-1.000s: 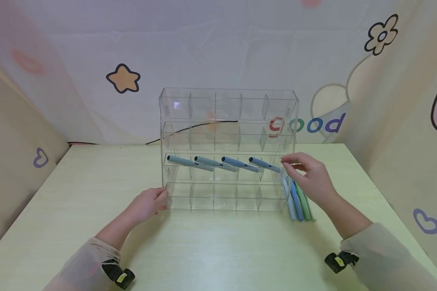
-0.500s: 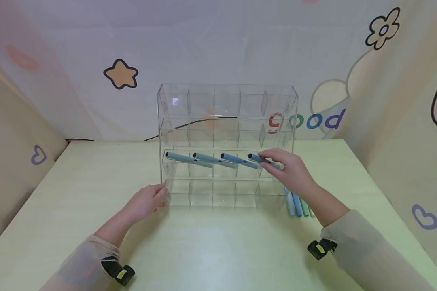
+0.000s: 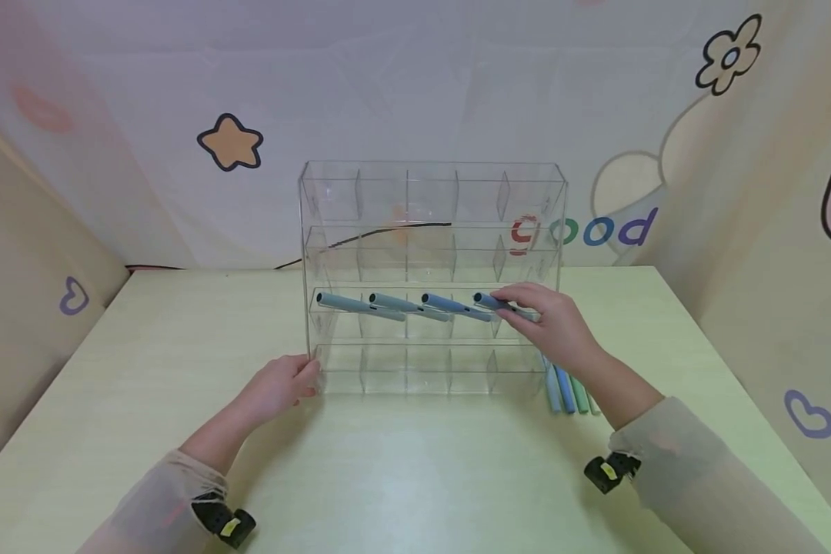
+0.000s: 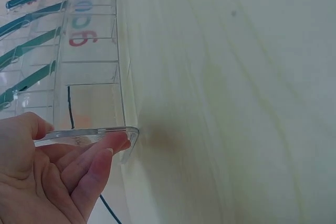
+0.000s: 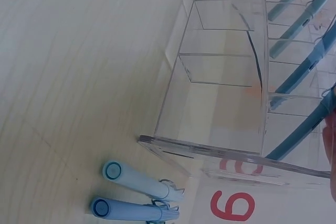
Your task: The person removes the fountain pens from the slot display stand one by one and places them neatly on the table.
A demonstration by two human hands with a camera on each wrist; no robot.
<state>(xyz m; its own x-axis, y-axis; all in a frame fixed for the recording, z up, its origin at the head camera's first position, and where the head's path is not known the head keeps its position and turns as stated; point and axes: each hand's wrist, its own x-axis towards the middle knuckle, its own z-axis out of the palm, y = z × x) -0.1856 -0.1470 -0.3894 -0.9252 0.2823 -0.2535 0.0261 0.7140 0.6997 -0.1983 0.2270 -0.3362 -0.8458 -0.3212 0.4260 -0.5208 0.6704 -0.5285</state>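
Note:
A clear compartment rack (image 3: pixel 429 358) stands upright on the table, with several blue and teal pens (image 3: pixel 450 305) lying slanted across one of its lower rows. My left hand (image 3: pixel 280 387) grips the rack's lower left side; in the left wrist view the thumb and fingers (image 4: pixel 86 174) pinch the clear side panel. With thumb and fingers, my right hand (image 3: pixel 550 319) pinches the rightmost blue pen (image 3: pixel 486 300) in that row. The right wrist view shows this blue pen (image 5: pixel 302 132) in its compartment, with the hand only at the frame's edge.
Several more pens (image 3: pixel 564 391), blue and green, lie side by side on the table (image 3: pixel 415 477) at the rack's right end. Behind the rack hangs a printed cloth (image 3: pixel 415 100), and further cloth walls flank the table on both sides.
My right hand has moved left from the rack's right edge onto the rightmost pen, which it now pinches. My left hand keeps its grip on the rack.

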